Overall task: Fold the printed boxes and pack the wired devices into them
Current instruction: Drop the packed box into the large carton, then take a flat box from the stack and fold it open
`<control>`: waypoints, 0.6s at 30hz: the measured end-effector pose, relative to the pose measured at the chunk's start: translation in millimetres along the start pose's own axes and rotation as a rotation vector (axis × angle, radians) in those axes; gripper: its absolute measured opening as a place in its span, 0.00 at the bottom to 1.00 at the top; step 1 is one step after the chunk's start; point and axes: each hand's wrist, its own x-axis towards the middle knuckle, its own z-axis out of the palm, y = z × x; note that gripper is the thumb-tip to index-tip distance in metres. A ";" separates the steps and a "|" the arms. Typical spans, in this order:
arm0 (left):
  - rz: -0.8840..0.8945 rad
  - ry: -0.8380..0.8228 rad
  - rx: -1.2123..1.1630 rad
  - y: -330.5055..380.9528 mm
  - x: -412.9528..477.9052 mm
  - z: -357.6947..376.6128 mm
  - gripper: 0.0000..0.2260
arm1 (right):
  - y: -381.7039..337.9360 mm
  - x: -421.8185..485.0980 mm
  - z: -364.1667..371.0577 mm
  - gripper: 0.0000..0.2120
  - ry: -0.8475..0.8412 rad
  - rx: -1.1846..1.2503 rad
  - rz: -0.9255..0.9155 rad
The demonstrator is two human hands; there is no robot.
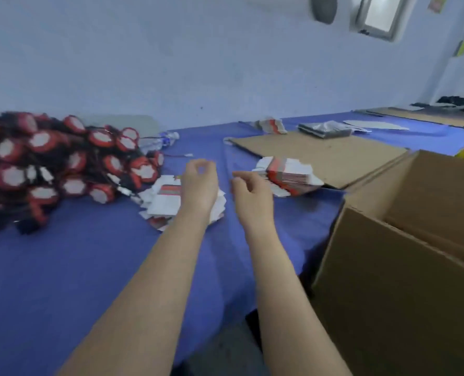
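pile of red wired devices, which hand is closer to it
Left. The left hand is just right of the pile of red wired devices, over a stack of flat printed boxes; the right hand is farther right, beyond the left.

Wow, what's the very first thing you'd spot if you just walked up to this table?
The big heap of red-and-black wired devices with white faces, piled on the left of the blue table. Next, the large open cardboard carton at the right edge. In the middle, the left hand and right hand hover by two stacks of flat printed boxes.
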 end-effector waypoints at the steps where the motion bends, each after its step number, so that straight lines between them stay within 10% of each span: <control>1: -0.037 0.054 0.075 -13.7 16.1 -20.4 0.15 | 10.1 4.4 21.1 0.13 -0.042 -0.062 0.036; 12: -0.080 -0.003 0.633 -94.9 87.4 -63.4 0.13 | 74.8 60.0 98.6 0.12 -0.063 -0.545 0.123; 18: 0.093 0.136 0.765 -86.3 83.4 -86.4 0.13 | 60.5 59.1 103.3 0.17 0.070 -0.320 0.074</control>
